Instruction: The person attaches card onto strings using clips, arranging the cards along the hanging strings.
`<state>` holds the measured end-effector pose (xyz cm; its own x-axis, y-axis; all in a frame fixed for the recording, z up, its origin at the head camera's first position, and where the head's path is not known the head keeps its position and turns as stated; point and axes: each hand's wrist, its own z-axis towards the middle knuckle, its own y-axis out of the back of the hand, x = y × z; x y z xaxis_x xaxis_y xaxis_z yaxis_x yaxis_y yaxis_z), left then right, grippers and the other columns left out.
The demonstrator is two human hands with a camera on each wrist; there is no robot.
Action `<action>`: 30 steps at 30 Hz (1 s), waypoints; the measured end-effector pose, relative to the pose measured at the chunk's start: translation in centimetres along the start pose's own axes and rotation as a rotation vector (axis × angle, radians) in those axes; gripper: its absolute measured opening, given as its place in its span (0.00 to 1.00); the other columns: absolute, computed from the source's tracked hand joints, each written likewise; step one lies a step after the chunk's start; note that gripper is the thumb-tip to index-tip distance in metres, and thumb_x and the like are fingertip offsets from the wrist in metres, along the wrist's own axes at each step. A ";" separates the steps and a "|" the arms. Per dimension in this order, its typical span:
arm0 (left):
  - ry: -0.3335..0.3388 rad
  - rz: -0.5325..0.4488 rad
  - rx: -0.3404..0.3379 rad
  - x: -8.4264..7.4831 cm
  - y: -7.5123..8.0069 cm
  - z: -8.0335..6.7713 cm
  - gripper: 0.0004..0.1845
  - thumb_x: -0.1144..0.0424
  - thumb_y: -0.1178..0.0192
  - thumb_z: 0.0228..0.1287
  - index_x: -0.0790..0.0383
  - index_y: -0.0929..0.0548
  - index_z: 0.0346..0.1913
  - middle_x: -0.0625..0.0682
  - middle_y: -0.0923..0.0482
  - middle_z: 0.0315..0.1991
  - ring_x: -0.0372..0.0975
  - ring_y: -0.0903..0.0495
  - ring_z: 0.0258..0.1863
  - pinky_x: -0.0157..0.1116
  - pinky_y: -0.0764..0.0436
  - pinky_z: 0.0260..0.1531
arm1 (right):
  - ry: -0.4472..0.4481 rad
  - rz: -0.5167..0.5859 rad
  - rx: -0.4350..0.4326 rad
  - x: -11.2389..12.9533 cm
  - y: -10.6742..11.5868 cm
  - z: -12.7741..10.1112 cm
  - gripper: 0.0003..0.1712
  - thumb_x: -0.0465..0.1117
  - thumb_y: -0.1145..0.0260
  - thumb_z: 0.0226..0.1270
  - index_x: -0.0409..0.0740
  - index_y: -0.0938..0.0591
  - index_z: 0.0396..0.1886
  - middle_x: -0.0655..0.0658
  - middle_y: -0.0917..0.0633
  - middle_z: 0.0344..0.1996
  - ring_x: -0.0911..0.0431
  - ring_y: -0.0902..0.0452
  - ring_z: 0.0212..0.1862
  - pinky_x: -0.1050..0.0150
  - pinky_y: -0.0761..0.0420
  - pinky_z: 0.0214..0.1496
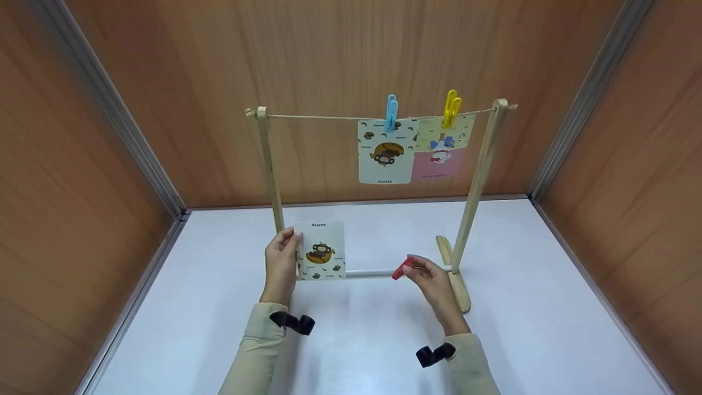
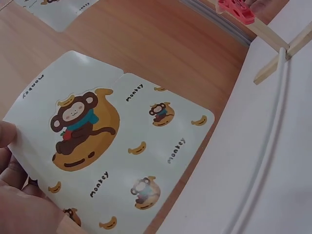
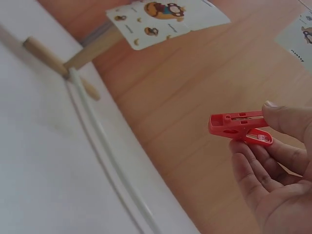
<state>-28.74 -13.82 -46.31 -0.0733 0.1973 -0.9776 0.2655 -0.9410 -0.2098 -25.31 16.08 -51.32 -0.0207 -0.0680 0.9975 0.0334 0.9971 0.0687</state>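
My left hand point(image 1: 282, 263) pinches a pale card point(image 1: 323, 258) by its left edge. In the left wrist view this card point(image 2: 112, 141) has a monkey sitting on a banana, with small bananas and the word "monkey" around it. My right hand point(image 1: 433, 282) grips a red clothespin point(image 1: 403, 269) between thumb and fingers; in the right wrist view the clothespin point(image 3: 236, 127) points left, away from the palm. Above both hands runs a string point(image 1: 318, 117), where a blue clothespin point(image 1: 391, 112) holds a similar monkey card point(image 1: 384, 164) and a yellow clothespin point(image 1: 451, 108) holds a yellow and pink card point(image 1: 439, 167).
The string is tied between a left wooden post point(image 1: 270, 164) and a right wooden post point(image 1: 480, 175). A white rod point(image 1: 373, 273) joins the posts low down, and a wooden foot point(image 1: 460, 291) lies under the right one. Wood-grain panels point(image 1: 329, 55) enclose the white table point(image 1: 548, 307).
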 end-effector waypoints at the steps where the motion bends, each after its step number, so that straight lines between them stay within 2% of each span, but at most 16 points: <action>1: -0.004 -0.014 -0.003 -0.3 -0.2 0.1 0.12 0.64 0.47 0.71 0.67 0.25 0.52 0.47 0.19 0.40 0.34 0.21 0.40 0.28 0.23 0.41 | 0.008 -0.002 0.001 0.4 0.0 0.1 0.29 0.46 0.31 0.62 0.40 0.24 0.60 0.45 0.17 0.48 0.58 0.22 0.50 0.65 0.25 0.57; 6: -0.032 -0.051 -0.010 -2.3 -1.3 0.3 0.12 0.63 0.47 0.71 0.66 0.26 0.52 0.50 0.21 0.43 0.35 0.22 0.43 0.28 0.23 0.44 | 0.067 -0.020 0.008 2.4 -0.4 0.6 0.28 0.46 0.31 0.62 0.40 0.23 0.59 0.44 0.17 0.49 0.59 0.21 0.49 0.65 0.25 0.56; 12: -0.087 -0.036 0.024 -4.1 -2.2 0.7 0.12 0.61 0.46 0.72 0.63 0.24 0.52 0.54 0.19 0.45 0.39 0.20 0.42 0.34 0.23 0.44 | 0.122 -0.028 0.023 4.5 -0.7 1.2 0.27 0.44 0.32 0.63 0.38 0.23 0.59 0.44 0.17 0.48 0.60 0.21 0.49 0.71 0.24 0.53; 16: -0.109 -0.031 0.047 -5.3 -2.8 1.1 0.13 0.60 0.47 0.72 0.62 0.24 0.54 0.56 0.19 0.48 0.41 0.20 0.44 0.36 0.23 0.46 | 0.155 -0.036 0.032 6.1 -1.0 1.5 0.27 0.45 0.32 0.63 0.40 0.23 0.60 0.43 0.17 0.50 0.59 0.22 0.51 0.72 0.23 0.54; 24: -0.133 -0.006 0.040 -7.4 -3.4 1.5 0.14 0.58 0.46 0.72 0.60 0.24 0.54 0.54 0.19 0.48 0.41 0.20 0.44 0.37 0.24 0.45 | 0.214 -0.048 0.053 9.8 -1.7 2.5 0.26 0.45 0.33 0.64 0.43 0.23 0.61 0.42 0.19 0.55 0.57 0.23 0.55 0.69 0.24 0.57; 30: -0.159 -0.009 0.020 -8.6 -3.7 1.8 0.13 0.58 0.46 0.71 0.59 0.24 0.53 0.53 0.18 0.46 0.42 0.21 0.43 0.38 0.25 0.44 | 0.278 -0.045 0.058 11.9 -2.0 3.2 0.26 0.45 0.34 0.64 0.41 0.23 0.61 0.40 0.20 0.56 0.54 0.23 0.56 0.70 0.24 0.57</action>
<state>-30.86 -12.55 -37.06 -0.2267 0.1609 -0.9606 0.2451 -0.9451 -0.2162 -28.78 13.39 -39.64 0.2539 -0.1111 0.9608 -0.0183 0.9927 0.1196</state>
